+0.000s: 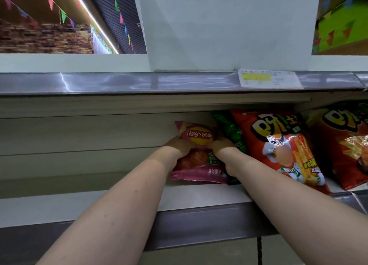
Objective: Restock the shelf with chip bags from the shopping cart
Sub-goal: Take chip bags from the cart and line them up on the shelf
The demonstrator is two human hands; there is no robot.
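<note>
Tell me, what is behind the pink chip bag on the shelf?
Behind the pink chip bag, which both hands grip, only the pale back wall of the shelf shows. The bag and the hands cover the spot directly behind.

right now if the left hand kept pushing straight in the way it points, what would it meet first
Probably the shelf's back panel. The left hand grips the pink Lay's bag, which would touch first; depth is unclear.

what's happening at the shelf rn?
A person is restocking. Both hands, left hand and right hand, grip a pink chip bag standing on the shelf, set beside a green bag and two red bags. The shelf space to the left holds no bags. The cart is out of view.
</note>
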